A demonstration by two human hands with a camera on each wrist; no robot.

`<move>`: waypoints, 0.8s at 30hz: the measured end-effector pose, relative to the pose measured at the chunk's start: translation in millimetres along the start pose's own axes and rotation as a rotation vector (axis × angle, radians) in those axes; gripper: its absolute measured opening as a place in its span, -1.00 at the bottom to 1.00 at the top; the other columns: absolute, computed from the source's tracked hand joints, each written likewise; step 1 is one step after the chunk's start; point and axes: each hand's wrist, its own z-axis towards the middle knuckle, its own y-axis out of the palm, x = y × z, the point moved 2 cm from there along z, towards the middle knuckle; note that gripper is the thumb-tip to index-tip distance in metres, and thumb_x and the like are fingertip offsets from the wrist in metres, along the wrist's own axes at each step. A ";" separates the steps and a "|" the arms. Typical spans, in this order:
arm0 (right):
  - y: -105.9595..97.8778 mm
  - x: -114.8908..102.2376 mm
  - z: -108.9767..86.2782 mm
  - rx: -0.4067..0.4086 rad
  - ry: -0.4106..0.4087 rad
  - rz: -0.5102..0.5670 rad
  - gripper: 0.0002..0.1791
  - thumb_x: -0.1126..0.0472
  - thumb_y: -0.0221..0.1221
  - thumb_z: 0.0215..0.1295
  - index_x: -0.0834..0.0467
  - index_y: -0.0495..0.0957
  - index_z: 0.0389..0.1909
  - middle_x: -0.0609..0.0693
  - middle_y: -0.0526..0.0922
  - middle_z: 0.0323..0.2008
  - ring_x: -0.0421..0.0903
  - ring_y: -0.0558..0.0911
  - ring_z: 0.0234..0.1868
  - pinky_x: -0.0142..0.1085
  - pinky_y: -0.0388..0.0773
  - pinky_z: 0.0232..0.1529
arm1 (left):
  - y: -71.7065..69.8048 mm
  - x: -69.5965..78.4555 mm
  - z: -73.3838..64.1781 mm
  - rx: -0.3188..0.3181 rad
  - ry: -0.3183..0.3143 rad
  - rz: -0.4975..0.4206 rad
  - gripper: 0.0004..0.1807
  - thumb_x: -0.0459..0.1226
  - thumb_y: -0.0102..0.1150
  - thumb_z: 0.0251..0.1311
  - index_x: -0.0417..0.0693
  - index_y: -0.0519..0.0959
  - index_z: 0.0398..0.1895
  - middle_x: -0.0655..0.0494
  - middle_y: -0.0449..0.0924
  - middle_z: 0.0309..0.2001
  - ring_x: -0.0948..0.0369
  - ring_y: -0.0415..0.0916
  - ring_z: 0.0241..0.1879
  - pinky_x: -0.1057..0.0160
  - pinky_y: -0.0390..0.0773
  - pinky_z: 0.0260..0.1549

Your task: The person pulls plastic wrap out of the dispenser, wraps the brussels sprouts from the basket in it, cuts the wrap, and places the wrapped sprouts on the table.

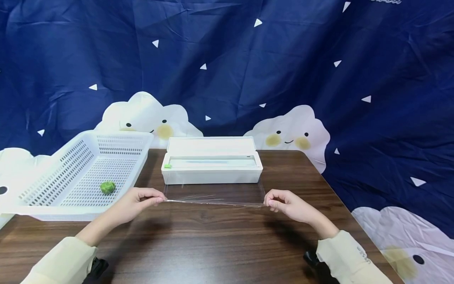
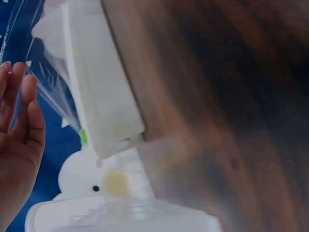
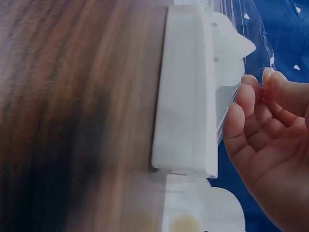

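A clear sheet of plastic wrap stretches from a white plastic wrap dispenser box toward the person. At the sheet's left front corner, the left hand pinches the edge between thumb and fingers. The right hand pinches the opposite corner, its other fingers curled in. Between them the front edge runs nearly straight, above the table. The box's lid stands raised, and a small green slider sits at its left end. In the right wrist view, the thumb and fingertips of the right hand meet on the film.
To the left is a white perforated basket with a crumpled green ball-shaped thing inside. The dark wood table ends at a blue curtain printed with clouds.
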 end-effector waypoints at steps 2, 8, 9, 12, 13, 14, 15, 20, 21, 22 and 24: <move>2.4 3.8 -1.2 -0.011 0.017 -0.008 -0.85 0.41 -0.05 0.34 0.23 0.41 -0.42 0.14 0.48 -0.34 -0.14 0.48 -0.43 -0.27 0.52 -0.41 | 3.1 -2.5 -1.8 -0.013 -0.003 0.002 -0.87 -0.34 0.12 0.20 -0.13 0.64 -0.24 0.14 0.63 -0.30 0.28 0.56 -0.34 0.28 0.55 -0.35; 9.6 17.6 -4.8 -0.060 0.088 -0.016 -0.84 0.35 -0.02 0.35 0.35 0.41 -0.42 0.27 0.46 -0.31 -0.06 0.49 -0.44 -0.23 0.51 -0.43 | 12.4 -11.7 -5.9 -0.045 -0.016 0.094 -0.88 -0.27 0.17 0.18 -0.07 0.66 -0.30 0.19 0.64 -0.32 0.33 0.51 -0.37 0.34 0.51 -0.40; 10.7 19.8 -4.7 -0.068 0.096 -0.020 -0.83 0.35 -0.01 0.35 0.36 0.41 -0.41 0.28 0.46 -0.31 -0.03 0.49 -0.44 -0.22 0.50 -0.44 | 14.1 -13.4 -6.3 -0.056 -0.006 0.108 -0.89 -0.27 0.18 0.17 -0.07 0.66 -0.32 0.18 0.64 -0.31 0.33 0.51 -0.37 0.34 0.51 -0.41; 13.6 25.2 -3.6 -0.095 0.124 -0.044 -0.84 0.33 0.01 0.34 0.37 0.42 -0.38 0.27 0.46 -0.32 0.01 0.50 -0.46 -0.23 0.49 -0.46 | 20.0 -18.5 -7.2 -0.094 0.042 0.154 -0.91 -0.30 0.19 0.15 -0.10 0.66 -0.36 0.17 0.63 -0.34 0.34 0.50 -0.39 0.33 0.51 -0.44; 14.3 26.4 -3.1 -0.102 0.130 -0.051 -0.85 0.33 0.01 0.34 0.36 0.43 -0.38 0.26 0.46 -0.33 0.00 0.50 -0.46 -0.23 0.49 -0.47 | 21.9 -20.0 -7.3 -0.107 0.057 0.177 -0.92 -0.30 0.19 0.14 -0.10 0.66 -0.38 0.18 0.63 -0.34 0.35 0.50 -0.38 0.33 0.51 -0.43; 15.1 27.3 -2.4 -0.111 0.132 -0.056 -0.86 0.34 0.01 0.33 0.35 0.44 -0.37 0.27 0.46 -0.35 -0.01 0.50 -0.47 -0.23 0.49 -0.48 | 23.7 -21.5 -7.3 -0.118 0.070 0.206 -0.92 -0.30 0.20 0.14 -0.09 0.66 -0.39 0.20 0.62 -0.35 0.36 0.50 -0.37 0.33 0.50 -0.42; 15.7 28.5 -1.6 -0.117 0.135 -0.059 -0.87 0.35 0.02 0.33 0.35 0.44 -0.37 0.26 0.47 -0.37 -0.02 0.50 -0.47 -0.24 0.48 -0.48 | 25.4 -22.9 -7.1 -0.127 0.082 0.230 -0.93 -0.30 0.20 0.13 -0.08 0.66 -0.41 0.21 0.62 -0.36 0.36 0.50 -0.36 0.32 0.51 -0.40; 18.8 34.6 0.8 -0.141 0.155 -0.077 -0.87 0.35 0.01 0.32 0.34 0.45 -0.38 0.23 0.48 -0.44 -0.12 0.48 -0.49 -0.34 0.44 -0.50 | 31.1 -28.4 -5.9 -0.174 0.105 0.328 -0.93 -0.29 0.21 0.12 -0.02 0.67 -0.43 0.29 0.60 -0.35 0.33 0.53 -0.29 0.24 0.52 -0.28; 19.3 36.0 1.0 -0.142 0.168 -0.078 -0.87 0.35 0.01 0.33 0.32 0.45 -0.38 0.21 0.48 -0.44 -0.13 0.47 -0.49 -0.35 0.43 -0.49 | 31.8 -29.3 -5.5 -0.184 0.110 0.339 -0.94 -0.29 0.21 0.12 -0.02 0.67 -0.43 0.29 0.60 -0.35 0.32 0.53 -0.29 0.23 0.52 -0.27; 19.6 37.3 1.1 -0.143 0.180 -0.080 -0.87 0.35 0.01 0.33 0.31 0.45 -0.38 0.20 0.49 -0.43 -0.13 0.47 -0.49 -0.35 0.43 -0.49 | 32.4 -30.1 -5.0 -0.193 0.113 0.349 -0.94 -0.29 0.21 0.12 -0.01 0.67 -0.43 0.29 0.60 -0.35 0.32 0.53 -0.29 0.22 0.52 -0.27; 20.1 39.6 1.4 -0.145 0.203 -0.081 -0.88 0.35 0.00 0.33 0.29 0.46 -0.38 0.17 0.50 -0.40 -0.13 0.47 -0.49 -0.34 0.43 -0.48 | 33.5 -31.3 -4.3 -0.208 0.115 0.366 -0.93 -0.27 0.20 0.13 0.00 0.66 -0.43 0.29 0.59 -0.36 0.33 0.53 -0.29 0.22 0.52 -0.27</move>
